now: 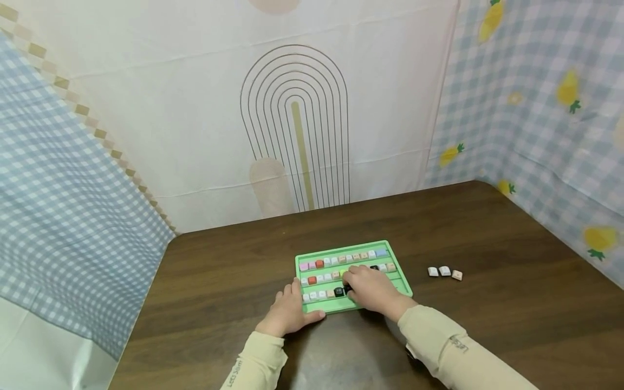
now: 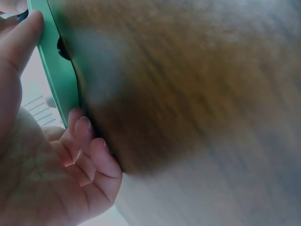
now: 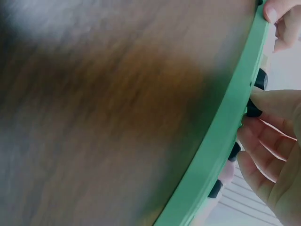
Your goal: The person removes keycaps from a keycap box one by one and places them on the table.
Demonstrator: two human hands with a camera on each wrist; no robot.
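A light green tray [image 1: 403, 287] lies on the table with three rows of small keycaps in white, pink, red, beige, blue and black. My left hand [image 1: 287, 311] holds its front left corner, thumb along the front edge and fingers at the left side. Over the tray's front row, my right hand [image 1: 372, 287] pinches a black keycap [image 3: 254, 111] between thumb and fingers. Another black keycap [image 1: 338, 292] sits just left of it in that row. Part of the middle and front rows is hidden under the right hand.
To the right of the tray, two white keycaps [image 1: 444, 271] and a beige keycap [image 1: 456, 275] lie loose on the brown wooden table [image 1: 219, 271]. A patterned cloth [image 1: 195, 108] hangs behind the table, with checked cloth at both sides.
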